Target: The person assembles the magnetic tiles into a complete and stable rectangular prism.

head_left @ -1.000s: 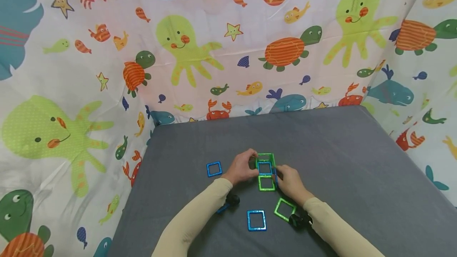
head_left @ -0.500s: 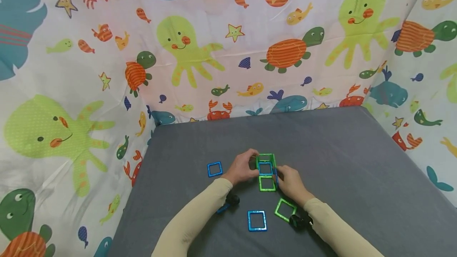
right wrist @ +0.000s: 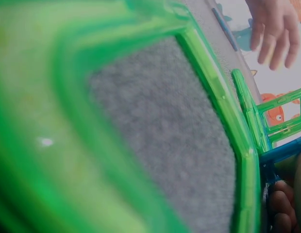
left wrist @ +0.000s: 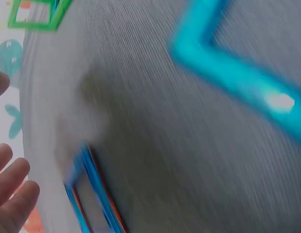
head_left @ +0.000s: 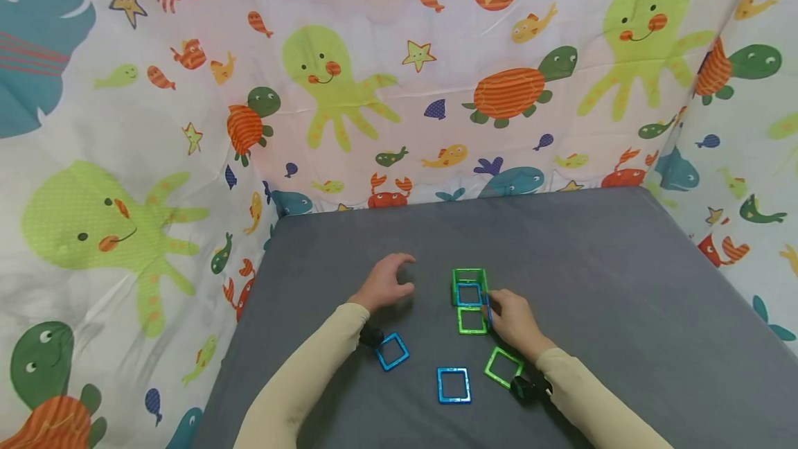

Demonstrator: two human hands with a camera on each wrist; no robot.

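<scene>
In the head view, my left hand [head_left: 382, 284] hangs over the cloth left of a small build of square magnetic tiles, thumb and fingers spread, holding nothing. The left wrist view shows a blue tile [left wrist: 99, 182] lying near its fingers; in the head view the hand covers that tile. The build has upright green tiles [head_left: 469, 270] around a blue tile [head_left: 458, 294], and a green tile [head_left: 472, 332] in front. My right hand [head_left: 516, 321] pinches an upright blue tile [head_left: 489, 310] at the build's right side. Its fingertips are partly hidden.
Loose on the grey cloth [head_left: 561, 248] lie a blue tile [head_left: 397, 362] by the left wrist, another blue tile [head_left: 454, 400] in front, and a green tile [head_left: 492, 360] beneath the right wrist. A sea-animal printed curtain [head_left: 361, 179] stands behind the table.
My left hand has let go of the build's left side and moved left, uncovering the blue tile near its wrist. The right hand stays at the upright blue tile.
</scene>
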